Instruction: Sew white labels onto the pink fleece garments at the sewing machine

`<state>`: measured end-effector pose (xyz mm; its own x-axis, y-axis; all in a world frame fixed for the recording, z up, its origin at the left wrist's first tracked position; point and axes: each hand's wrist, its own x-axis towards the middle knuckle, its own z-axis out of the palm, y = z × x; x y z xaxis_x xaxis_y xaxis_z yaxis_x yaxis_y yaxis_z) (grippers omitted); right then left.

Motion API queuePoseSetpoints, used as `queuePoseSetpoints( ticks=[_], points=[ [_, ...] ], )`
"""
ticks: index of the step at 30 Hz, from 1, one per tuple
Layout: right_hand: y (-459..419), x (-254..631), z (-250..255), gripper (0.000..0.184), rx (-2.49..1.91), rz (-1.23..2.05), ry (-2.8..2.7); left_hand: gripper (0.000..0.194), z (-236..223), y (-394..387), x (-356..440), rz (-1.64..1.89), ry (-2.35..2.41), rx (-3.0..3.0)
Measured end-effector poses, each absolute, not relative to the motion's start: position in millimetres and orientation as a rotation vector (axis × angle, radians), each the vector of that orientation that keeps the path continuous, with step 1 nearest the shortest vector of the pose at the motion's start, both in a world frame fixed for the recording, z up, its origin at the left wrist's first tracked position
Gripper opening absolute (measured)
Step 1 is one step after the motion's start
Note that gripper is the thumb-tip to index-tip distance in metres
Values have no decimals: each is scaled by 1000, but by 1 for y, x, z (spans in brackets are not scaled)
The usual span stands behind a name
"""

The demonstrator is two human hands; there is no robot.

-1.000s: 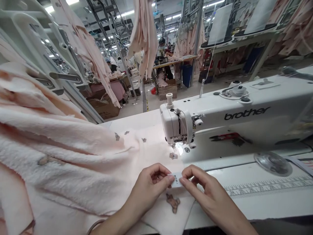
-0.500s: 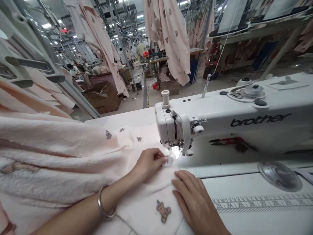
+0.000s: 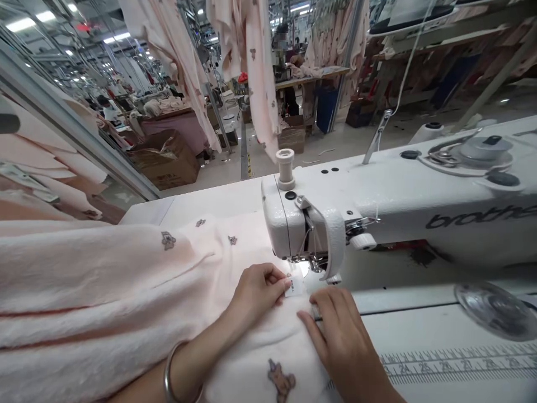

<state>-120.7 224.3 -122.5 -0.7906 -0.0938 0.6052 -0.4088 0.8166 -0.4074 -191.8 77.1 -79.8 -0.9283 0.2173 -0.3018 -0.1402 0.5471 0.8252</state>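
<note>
My left hand [image 3: 262, 288] pinches a small white label [image 3: 295, 286] with dark print between thumb and fingertips. The label lies on pale pink fleece fabric [image 3: 251, 246] printed with small bears, just in front of the needle area of a white sewing machine [image 3: 310, 218]. My right hand [image 3: 342, 330] rests at the right edge of the fabric, fingers bent and thumb apart from them. A small greyish patch shows between that thumb and the index finger; I cannot make out what it is. The needle itself is hidden by the machine head.
A printed ruler scale [image 3: 457, 364] runs along the table at right, below a clear round disc [image 3: 495, 310]. Pink garments [image 3: 260, 73] hang beyond the machine. A cardboard box [image 3: 165, 159] stands on the floor behind, and a metal post [image 3: 84, 117] slants at left.
The view has shifted closer to the machine. My right hand has moved up towards the machine, its fingers more bent than before. My left hand still holds the label.
</note>
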Motion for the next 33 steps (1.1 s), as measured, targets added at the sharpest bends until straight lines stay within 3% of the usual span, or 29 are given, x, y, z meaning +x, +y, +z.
queuePoseSetpoints(
  ticks=[6, 33],
  points=[
    [223, -119, -126, 22, 367, 658, -2400, 15, -78, 78, -191, 1298, 2467, 56],
    [225, -118, -133, 24, 393, 684, -2401, 13, -67, 80, -195, 1136, 2473, 82]
  ],
)
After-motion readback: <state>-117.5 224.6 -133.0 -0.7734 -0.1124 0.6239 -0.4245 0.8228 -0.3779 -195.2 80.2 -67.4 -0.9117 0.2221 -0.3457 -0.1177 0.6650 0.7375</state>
